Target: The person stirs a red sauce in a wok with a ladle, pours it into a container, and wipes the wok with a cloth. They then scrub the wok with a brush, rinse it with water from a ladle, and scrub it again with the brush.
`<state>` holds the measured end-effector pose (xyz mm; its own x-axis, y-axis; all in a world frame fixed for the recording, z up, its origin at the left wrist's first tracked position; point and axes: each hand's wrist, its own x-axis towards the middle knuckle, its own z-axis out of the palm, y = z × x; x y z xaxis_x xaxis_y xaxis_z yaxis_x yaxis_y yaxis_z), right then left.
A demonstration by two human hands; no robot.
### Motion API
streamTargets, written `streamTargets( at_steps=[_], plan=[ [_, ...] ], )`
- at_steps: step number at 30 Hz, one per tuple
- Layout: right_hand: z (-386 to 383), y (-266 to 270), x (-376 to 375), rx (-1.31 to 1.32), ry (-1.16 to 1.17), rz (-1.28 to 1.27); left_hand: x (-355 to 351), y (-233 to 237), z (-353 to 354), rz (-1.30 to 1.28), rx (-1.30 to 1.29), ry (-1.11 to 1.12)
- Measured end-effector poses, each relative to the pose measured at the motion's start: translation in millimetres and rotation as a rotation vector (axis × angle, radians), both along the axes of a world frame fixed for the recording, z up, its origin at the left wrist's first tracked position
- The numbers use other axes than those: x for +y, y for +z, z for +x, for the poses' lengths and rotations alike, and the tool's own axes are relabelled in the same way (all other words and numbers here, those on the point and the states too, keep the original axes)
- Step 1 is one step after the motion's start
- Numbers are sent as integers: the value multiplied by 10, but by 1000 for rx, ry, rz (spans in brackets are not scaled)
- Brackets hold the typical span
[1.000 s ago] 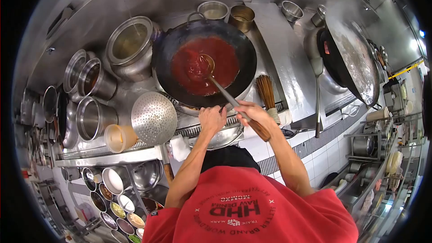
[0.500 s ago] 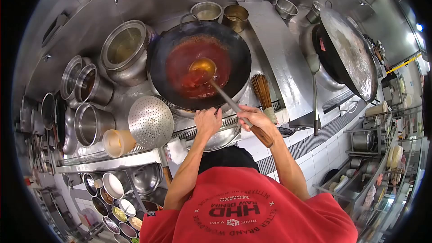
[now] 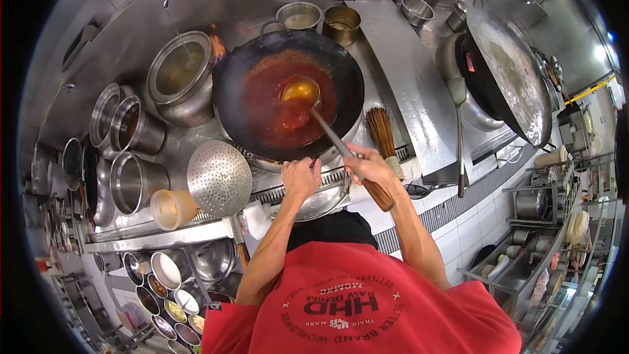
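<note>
A black wok (image 3: pixel 229 85) sits on the stove in front of me with red sauce (image 3: pixel 262 108) in it. My right hand (image 3: pixel 370 172) is closed round the handle of a long metal ladle (image 3: pixel 333 134) with a wooden grip end. The ladle's bowl rests in the sauce near the middle of the wok. My left hand (image 3: pixel 301 177) is closed at the wok's near edge. The part it grips is mostly hidden by the fingers. A bamboo brush (image 3: pixel 380 132) lies just right of the wok.
A perforated skimmer (image 3: pixel 219 178) and a plastic tub (image 3: pixel 171 208) stand left of my left hand. Steel pots (image 3: pixel 134 183) line the left side. A second wok (image 3: pixel 508 85) leans at the right beside a spatula (image 3: pixel 458 131). Ingredient bowls (image 3: pixel 166 270) sit at lower left.
The ladle's bowl has moved slightly right and up within the sauce, and my right hand has shifted a little with it. Flame now shows at the wok's left back. My left hand stays at the edge.
</note>
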<state>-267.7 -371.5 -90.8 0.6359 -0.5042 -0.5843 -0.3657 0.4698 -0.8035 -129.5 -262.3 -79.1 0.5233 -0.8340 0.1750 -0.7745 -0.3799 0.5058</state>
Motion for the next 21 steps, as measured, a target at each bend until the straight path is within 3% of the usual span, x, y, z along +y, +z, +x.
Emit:
streamTargets(
  at_steps=[2, 6, 8, 11, 15, 21],
  plan=[
    [180, -45, -29, 46, 9, -85, -13, 43, -13, -10, 0, -7],
    [286, -73, 123, -48, -111, 55, -25, -7, -19, 12, 8, 10],
    [156, -83, 203, -188, -193, 346, 2, -25, -3, 5, 4, -5],
    [-67, -88, 91, -146, -154, 263, -58, 20, -37, -13, -51, -6],
    [198, -96, -34, -67, -91, -93, -84, 48, -105, -31, -57, -59],
    [136, -68, 248, -211, -220, 281, -68, -70, -78, 10, -56, -17]
  ],
)
